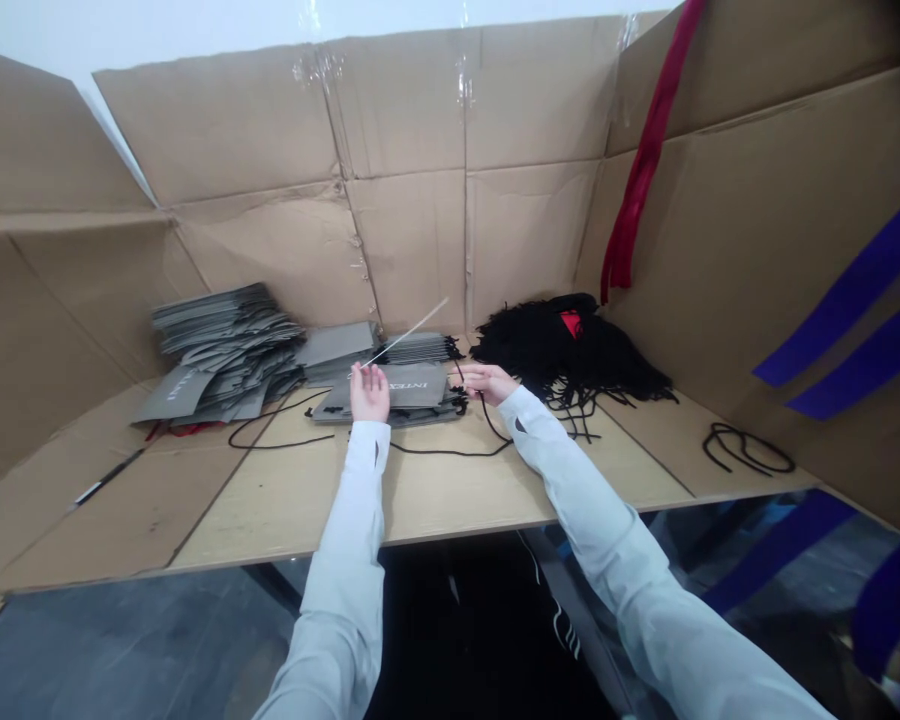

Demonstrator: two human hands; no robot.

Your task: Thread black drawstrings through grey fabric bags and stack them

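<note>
My left hand point(370, 393) is closed around the lower end of a thin, pale rod point(412, 330) that points up and to the right. Beneath it lies a stack of grey printed bags point(420, 395), the top one lettered. At the right edge of that stack, my right hand point(489, 381) pinches a black cord point(493, 425), which hangs below the fingers. Another stretch of cord runs along the table in front of the bags. Exactly where the cord meets the top bag is too small to make out.
A tall heap of grey bags point(229, 345) stands at left, and a pile of black cords point(555, 345) at right. A loose cord coil point(746, 448) and a black-and-white pen-like stick point(109, 477) lie farther out. Cardboard walls point(412, 110) enclose the table; a red strip point(652, 150) hangs right.
</note>
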